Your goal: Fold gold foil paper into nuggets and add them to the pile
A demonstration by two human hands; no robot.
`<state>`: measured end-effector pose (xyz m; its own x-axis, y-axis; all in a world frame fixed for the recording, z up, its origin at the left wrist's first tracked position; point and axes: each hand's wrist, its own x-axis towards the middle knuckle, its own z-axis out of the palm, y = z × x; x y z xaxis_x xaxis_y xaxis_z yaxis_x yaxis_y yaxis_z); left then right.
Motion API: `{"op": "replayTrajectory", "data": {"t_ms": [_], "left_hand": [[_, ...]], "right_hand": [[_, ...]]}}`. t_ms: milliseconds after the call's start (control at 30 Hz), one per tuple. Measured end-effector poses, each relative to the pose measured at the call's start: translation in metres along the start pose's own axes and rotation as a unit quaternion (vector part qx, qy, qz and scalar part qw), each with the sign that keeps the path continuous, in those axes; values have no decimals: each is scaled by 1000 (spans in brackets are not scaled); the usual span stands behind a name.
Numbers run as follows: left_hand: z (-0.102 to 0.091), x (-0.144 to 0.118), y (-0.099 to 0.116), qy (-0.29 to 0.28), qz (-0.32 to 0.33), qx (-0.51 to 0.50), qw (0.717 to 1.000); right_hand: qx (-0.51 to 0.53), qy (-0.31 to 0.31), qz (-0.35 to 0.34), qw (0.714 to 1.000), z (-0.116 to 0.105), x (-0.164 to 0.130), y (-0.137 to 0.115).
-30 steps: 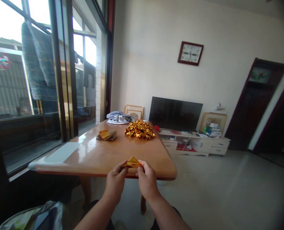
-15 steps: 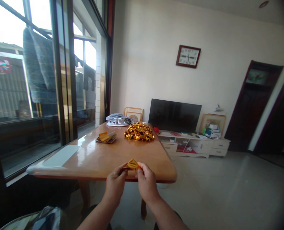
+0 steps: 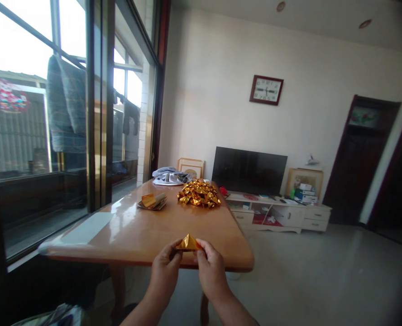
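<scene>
both hands, left (image 3: 165,275) and right (image 3: 212,273), raised side by side, fingers pinched on gold foil (image 3: 188,243).

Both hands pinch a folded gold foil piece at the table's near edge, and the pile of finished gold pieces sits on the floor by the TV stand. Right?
Not quite. The head view shows the pile of gold pieces on the table, at its far end, not on the floor. The rest holds: the left hand and right hand pinch a folded gold foil piece at the table's near edge.
</scene>
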<state>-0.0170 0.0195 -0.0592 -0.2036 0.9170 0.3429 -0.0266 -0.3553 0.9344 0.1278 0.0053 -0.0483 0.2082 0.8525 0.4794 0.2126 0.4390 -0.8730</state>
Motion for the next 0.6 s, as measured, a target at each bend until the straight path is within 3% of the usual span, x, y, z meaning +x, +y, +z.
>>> {"op": "replayTrajectory", "data": {"t_ms": [333,600], "left_hand": [[-4,-1,6,-5,49,41,998],[-4,-3,7,1,28,16,999]], "right_hand": [[6,-10,-11,1000,1,1,-2],[21,-39,5,999,2,2,2]]}}
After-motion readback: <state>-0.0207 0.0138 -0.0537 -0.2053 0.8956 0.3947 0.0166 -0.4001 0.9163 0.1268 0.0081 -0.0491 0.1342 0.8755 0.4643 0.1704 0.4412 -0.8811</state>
